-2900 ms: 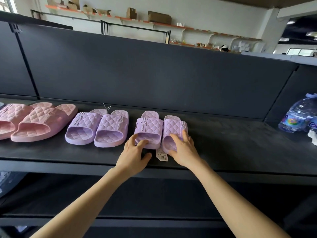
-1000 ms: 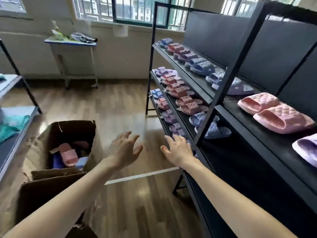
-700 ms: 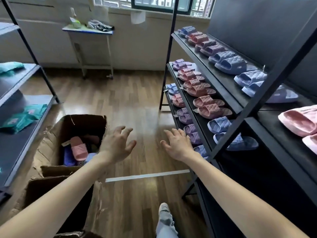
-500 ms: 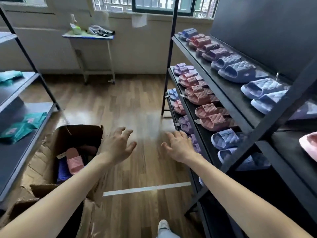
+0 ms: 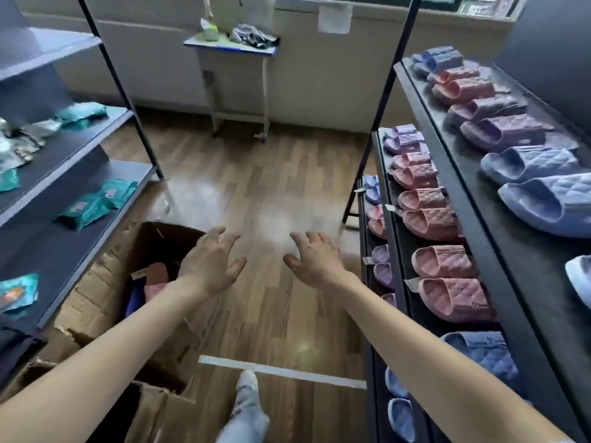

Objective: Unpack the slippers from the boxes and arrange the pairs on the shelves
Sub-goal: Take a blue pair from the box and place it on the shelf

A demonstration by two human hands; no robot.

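Nearest to us: our shoe (image 5: 246, 383) on the wood floor, with a white tape strip (image 5: 281, 372) across it. Left of that is the open box (image 5: 96, 289), with a pink slipper (image 5: 156, 276) and something blue inside (the rest is hidden by the box wall). The right rack (image 5: 454, 193) carries pink, purple and blue pairs (image 5: 447, 292). The left rack (image 5: 48, 251) carries teal packets (image 5: 86, 207). A small table (image 5: 230, 49) stands at the far wall. White tags hang on the pairs, print unreadable. Left hand (image 5: 209, 266) and right hand (image 5: 315, 263) are both spread and empty. The left hovers over the box rim, the right over the floor.
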